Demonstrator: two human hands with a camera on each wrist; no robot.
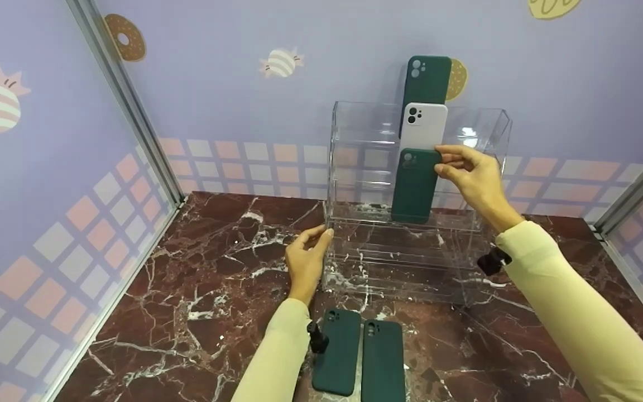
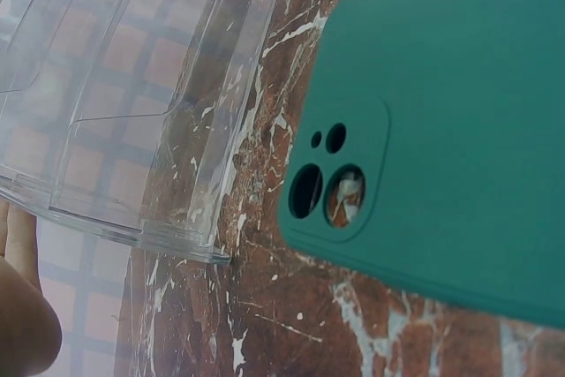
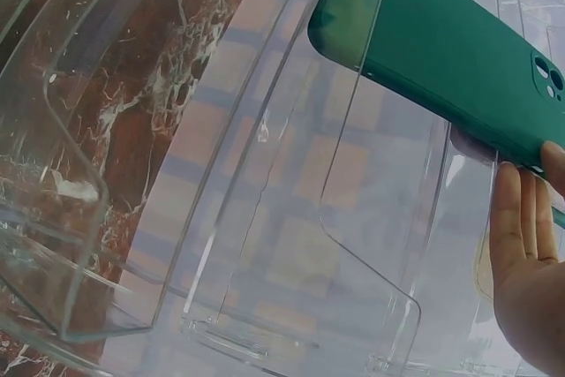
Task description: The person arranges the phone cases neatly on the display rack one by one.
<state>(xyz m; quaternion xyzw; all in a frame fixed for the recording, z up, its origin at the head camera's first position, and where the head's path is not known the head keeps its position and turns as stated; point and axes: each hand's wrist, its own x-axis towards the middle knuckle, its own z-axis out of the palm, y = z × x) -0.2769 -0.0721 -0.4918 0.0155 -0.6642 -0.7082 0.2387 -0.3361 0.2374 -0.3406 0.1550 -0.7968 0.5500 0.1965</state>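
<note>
1 green phone case [image 1: 414, 192] stands in the clear rack [image 1: 355, 219] below a white case [image 1: 426, 125], camera end up, long axis near vertical, foot slightly left. The right hand [image 1: 479, 177] pinches its edge between thumb and fingers; the left hand [image 1: 306, 259] is at the rack's side, grip unclear. Seating seems underway; next calls for settling, then release.

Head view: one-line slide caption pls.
Right hand pinches a dark green phone case in a clear tiered rack, below a pale case; left hand at the rack's side.

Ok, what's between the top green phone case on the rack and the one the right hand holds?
A white case, seen in the head view, between the top green case and the held green case.
</note>
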